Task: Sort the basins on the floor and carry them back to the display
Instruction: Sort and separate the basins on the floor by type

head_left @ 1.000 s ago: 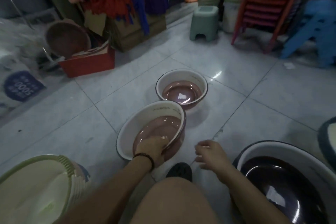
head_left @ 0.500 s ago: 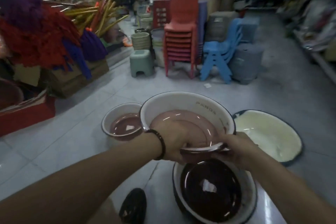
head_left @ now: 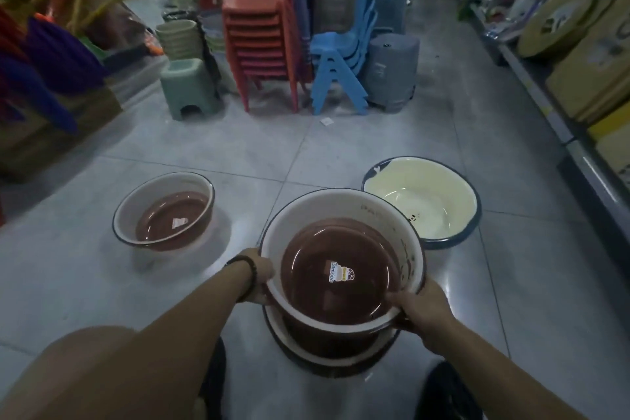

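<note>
The upper basin (head_left: 341,242), round and glossy with white walls, a brown bottom and a dark rim, stands level and partly sunk into the lower basin (head_left: 300,351), a wider round one of the same white-and-dark make that rests on the grey tiled floor (head_left: 341,153). Half a second ago it was held higher and tipped away, with the lower basin's dark bottom showing in full. That bottom is now covered. Whether the upper basin is fully seated cannot be told. A small white label (head_left: 341,271) lies at the centre of its bottom.

The left grip (head_left: 260,274), a bare hand with a dark bead bracelet at the wrist, is curled on the rim's left side; before, it sat on the near edge. The right grip (head_left: 421,309) clasps the near-right rim, thumb over the edge, much as before.

On the floor to the left, well apart, sits a small basin (head_left: 167,211) of the same colours, unmoved. Just beyond the stack on the right sits a cream basin (head_left: 422,201) with a blue rim.

Farther back stand stacked red plastic chairs (head_left: 259,44), stacked blue chairs (head_left: 341,58) and a pale green stool (head_left: 187,89).
</note>
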Tool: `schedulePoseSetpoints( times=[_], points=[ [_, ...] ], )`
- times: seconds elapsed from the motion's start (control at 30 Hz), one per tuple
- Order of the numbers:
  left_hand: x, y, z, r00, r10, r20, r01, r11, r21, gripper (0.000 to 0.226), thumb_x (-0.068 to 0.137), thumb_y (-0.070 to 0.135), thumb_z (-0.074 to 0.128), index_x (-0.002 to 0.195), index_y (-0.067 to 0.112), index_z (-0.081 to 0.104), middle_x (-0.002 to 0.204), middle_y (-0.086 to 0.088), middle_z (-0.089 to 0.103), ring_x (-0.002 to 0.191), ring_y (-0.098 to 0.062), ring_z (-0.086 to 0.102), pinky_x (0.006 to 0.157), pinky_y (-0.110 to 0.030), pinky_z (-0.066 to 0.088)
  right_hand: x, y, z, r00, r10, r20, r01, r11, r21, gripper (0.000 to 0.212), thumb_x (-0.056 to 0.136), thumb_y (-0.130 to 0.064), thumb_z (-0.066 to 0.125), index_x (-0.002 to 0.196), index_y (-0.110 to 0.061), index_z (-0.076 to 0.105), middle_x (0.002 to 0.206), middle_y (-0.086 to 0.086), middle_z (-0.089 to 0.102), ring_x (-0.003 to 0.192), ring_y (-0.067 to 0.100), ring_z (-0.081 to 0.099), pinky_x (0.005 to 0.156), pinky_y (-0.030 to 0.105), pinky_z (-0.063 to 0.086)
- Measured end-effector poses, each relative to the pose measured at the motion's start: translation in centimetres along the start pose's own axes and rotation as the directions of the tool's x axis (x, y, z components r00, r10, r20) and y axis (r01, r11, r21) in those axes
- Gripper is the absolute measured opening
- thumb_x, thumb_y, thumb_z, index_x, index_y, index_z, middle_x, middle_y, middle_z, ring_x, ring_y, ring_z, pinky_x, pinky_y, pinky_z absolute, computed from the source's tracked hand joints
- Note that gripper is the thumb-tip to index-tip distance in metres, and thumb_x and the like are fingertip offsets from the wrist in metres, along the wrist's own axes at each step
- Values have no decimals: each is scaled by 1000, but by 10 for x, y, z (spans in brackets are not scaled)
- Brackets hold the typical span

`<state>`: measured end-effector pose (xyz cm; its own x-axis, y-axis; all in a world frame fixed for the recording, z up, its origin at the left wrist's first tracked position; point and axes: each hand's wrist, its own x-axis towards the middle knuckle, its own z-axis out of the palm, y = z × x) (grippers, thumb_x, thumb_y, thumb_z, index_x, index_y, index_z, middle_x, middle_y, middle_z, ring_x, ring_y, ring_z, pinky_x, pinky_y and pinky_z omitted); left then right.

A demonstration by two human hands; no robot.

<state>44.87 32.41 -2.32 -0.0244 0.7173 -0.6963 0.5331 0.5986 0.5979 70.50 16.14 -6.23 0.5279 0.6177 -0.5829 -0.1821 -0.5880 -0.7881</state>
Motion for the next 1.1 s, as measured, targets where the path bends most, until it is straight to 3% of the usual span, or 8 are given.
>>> schedulePoseSetpoints(
  times=[0.1, 0.27, 0.53, 0.7, 0.83, 0.9, 1.0, 1.1],
  points=[
    [16, -4, 9, 997, 65, -48, -58, 990, 129, 23, 87, 0, 49, 106, 10, 59, 103, -20, 67, 88, -40, 71, 66, -57, 62, 15, 24, 2, 999, 48, -12, -49, 993, -107, 19, 90, -11, 75, 107, -7, 68, 98, 18, 74, 85, 36, 74, 62, 51, 65],
    [43, -39, 23, 976, 117, -181, -44, 929, 368, 52, 87, 13, 55, 139, 16, 51, 116, -11, 62, 103, -32, 61, 93, -36, 54, 31, 45, 10, 998, 30, -58, -47, 945, -322, 10, 100, -22, 62, 106, -13, 62, 96, 9, 68, 84, 25, 67, 66, 40, 61],
    [63, -70, 37, 986, 94, -136, -12, 862, 506, 39, 90, 26, 63, 127, 15, 55, 122, -11, 64, 104, -29, 62, 92, -37, 55, 42, 62, 16, 991, 130, -23, -123, 844, -522, 9, 103, -19, 57, 101, -11, 62, 93, 9, 64, 79, 21, 62, 68, 34, 59],
    [76, -73, 39, 996, 64, -68, -14, 822, 569, 39, 97, 20, 56, 135, 14, 49, 128, -12, 58, 96, -23, 51, 87, -32, 47, 53, 65, 17, 989, 143, 27, -92, 760, -644, 33, 105, -24, 54, 130, -4, 53, 107, 6, 62, 82, 15, 57, 62, 25, 46],
    [80, -73, 32, 1000, 26, 5, -25, 836, 548, 47, 96, 25, 57, 140, 14, 46, 131, -12, 58, 112, -28, 58, 98, -35, 51, 55, 61, 25, 979, 199, -46, -166, 645, -746, 52, 103, -20, 55, 146, 3, 38, 137, 23, 56, 112, 32, 61, 89, 34, 50],
    [75, -68, 23, 997, 18, 73, -55, 845, 532, 56, 94, 32, 60, 143, 13, 41, 133, -12, 57, 115, -31, 59, 101, -39, 52, 50, 55, 34, 978, 192, -86, -183, 577, -796, 82, 99, -26, 62, 159, -1, 11, 155, 31, 34, 135, 42, 48, 108, 45, 46],
    [67, -51, -4, 990, 32, 137, -114, 756, 645, 74, 97, 40, 59, 158, 16, 24, 159, -10, 37, 140, -30, 43, 112, -38, 41, 40, 26, 61, 999, -21, -41, -27, 440, -897, 70, 91, -40, 64, 147, -14, 31, 149, 23, 38, 134, 40, 46, 107, 52, 47],
    [59, -23, -53, 986, -4, 169, -133, 599, 789, 72, 98, 45, 57, 159, 22, 27, 163, -7, 30, 138, -28, 45, 107, -38, 44, 32, -23, 112, 967, -179, 183, 250, 513, -821, 37, 93, -37, 59, 122, -16, 52, 127, 14, 57, 113, 31, 59, 99, 48, 54]
  ],
)
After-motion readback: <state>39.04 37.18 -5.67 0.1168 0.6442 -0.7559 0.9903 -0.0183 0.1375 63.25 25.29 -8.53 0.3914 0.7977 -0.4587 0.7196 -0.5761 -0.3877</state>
